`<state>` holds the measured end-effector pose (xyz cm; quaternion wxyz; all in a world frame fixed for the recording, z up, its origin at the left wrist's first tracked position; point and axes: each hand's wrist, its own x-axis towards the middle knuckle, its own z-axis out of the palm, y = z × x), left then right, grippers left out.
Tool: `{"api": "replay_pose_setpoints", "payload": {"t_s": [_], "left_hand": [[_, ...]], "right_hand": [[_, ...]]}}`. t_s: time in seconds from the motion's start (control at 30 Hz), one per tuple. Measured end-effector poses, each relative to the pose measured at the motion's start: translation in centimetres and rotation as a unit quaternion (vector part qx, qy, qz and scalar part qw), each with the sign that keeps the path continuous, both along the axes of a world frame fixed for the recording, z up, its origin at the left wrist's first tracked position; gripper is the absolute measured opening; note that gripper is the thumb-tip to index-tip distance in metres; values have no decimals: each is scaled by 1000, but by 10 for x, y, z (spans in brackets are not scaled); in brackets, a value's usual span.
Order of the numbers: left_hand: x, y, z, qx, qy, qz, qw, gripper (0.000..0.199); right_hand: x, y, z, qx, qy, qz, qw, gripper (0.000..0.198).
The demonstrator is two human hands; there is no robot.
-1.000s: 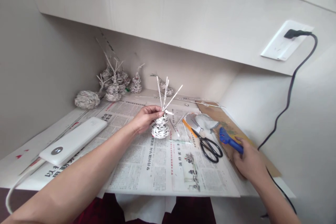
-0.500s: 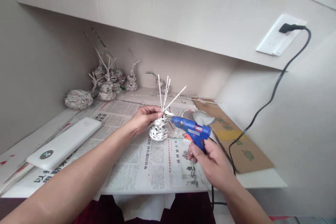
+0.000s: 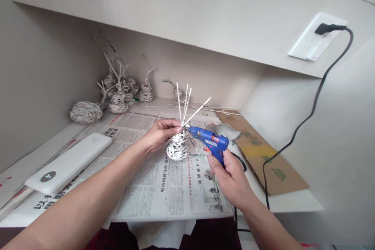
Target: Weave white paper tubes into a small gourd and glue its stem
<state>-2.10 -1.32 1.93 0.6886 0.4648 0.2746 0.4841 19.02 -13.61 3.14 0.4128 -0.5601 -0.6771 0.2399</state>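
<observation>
My left hand (image 3: pixel 164 133) pinches the neck of a small gourd-shaped weaving of rolled paper (image 3: pixel 177 150), which is upright above the newspaper. Several thin paper sticks (image 3: pixel 186 105) fan upward from its top. In my right hand (image 3: pixel 227 172) is a blue hot glue gun (image 3: pixel 209 139), gripped by its handle, with my fingers near its orange trigger. Its nozzle points left and meets the weaving's neck beside my left fingertips. Whether glue is coming out cannot be made out.
Newspaper (image 3: pixel 140 187) covers the table. Several woven paper gourds (image 3: pixel 118 101) stand at the back left. A white oblong device (image 3: pixel 73 160) lies on the left, and a cardboard sheet (image 3: pixel 281 175) on the right. The black cord (image 3: pixel 312 111) hangs from a wall socket (image 3: pixel 315 43).
The glue gun has shifted slightly left and down, and its nozzle is closer in against the weaving's neck. My left hand keeps its hold. The view has moved a little.
</observation>
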Motion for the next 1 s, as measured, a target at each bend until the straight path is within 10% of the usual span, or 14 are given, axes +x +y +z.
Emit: {"api": "replay_pose_setpoints", "payload": {"t_s": [0.77, 1.0], "left_hand": [[-2, 4, -5, -3, 8, -16, 1000, 25], [-3, 1, -3, 24, 28, -23, 999, 24]], "right_hand": [[4, 4, -7, -15, 35, 0, 999, 21], [8, 8, -2, -129, 210, 100, 964, 26]]}}
